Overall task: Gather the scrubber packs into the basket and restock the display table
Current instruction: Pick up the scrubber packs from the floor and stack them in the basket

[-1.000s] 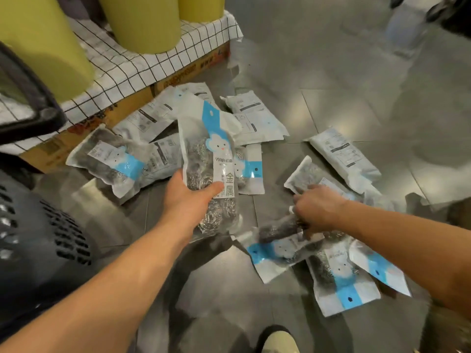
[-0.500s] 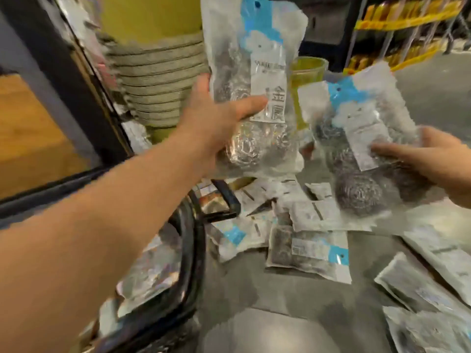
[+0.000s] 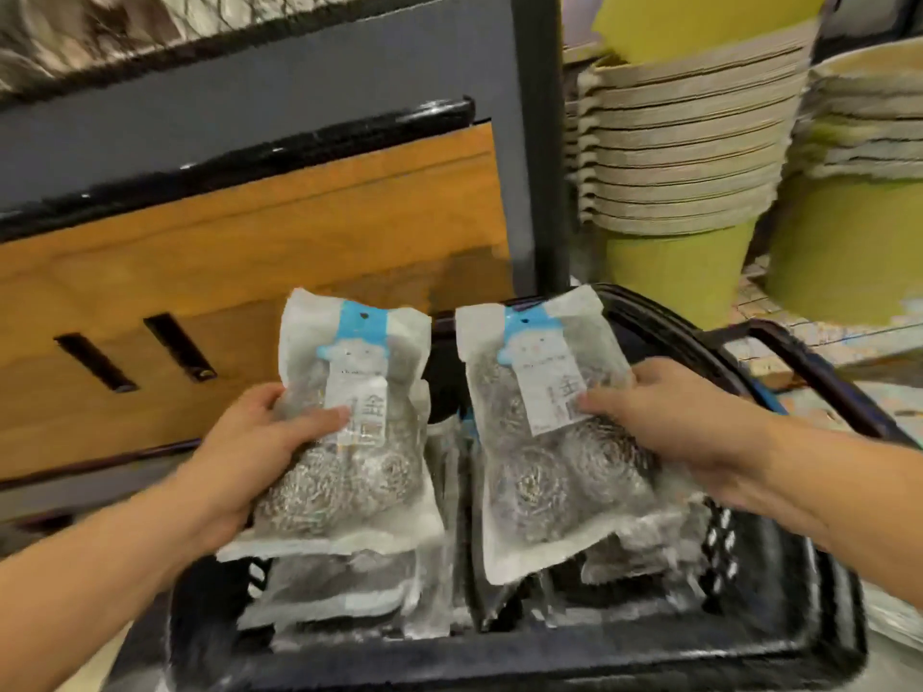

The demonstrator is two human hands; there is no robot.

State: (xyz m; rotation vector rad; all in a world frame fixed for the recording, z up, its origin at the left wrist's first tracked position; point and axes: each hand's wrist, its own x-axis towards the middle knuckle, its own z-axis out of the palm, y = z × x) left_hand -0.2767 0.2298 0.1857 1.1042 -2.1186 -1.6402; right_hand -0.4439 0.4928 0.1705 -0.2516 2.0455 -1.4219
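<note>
Steel-wool scrubber packs [image 3: 349,432] gripped in both hands, over black basket [image 3: 549,656]

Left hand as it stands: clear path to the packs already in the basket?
Probably not directly. The left hand is full with a scrubber pack, which hangs over the packs in the basket; it would likely have to release first.

I'm looking at a shop floor: many identical sealed scrubber packs [image 3: 559,442] fill a black shopping basket [image 3: 779,636], stacks of green buckets [image 3: 684,157] stand alongside, and a wood-panelled display fixture [image 3: 249,272] rises behind.
</note>
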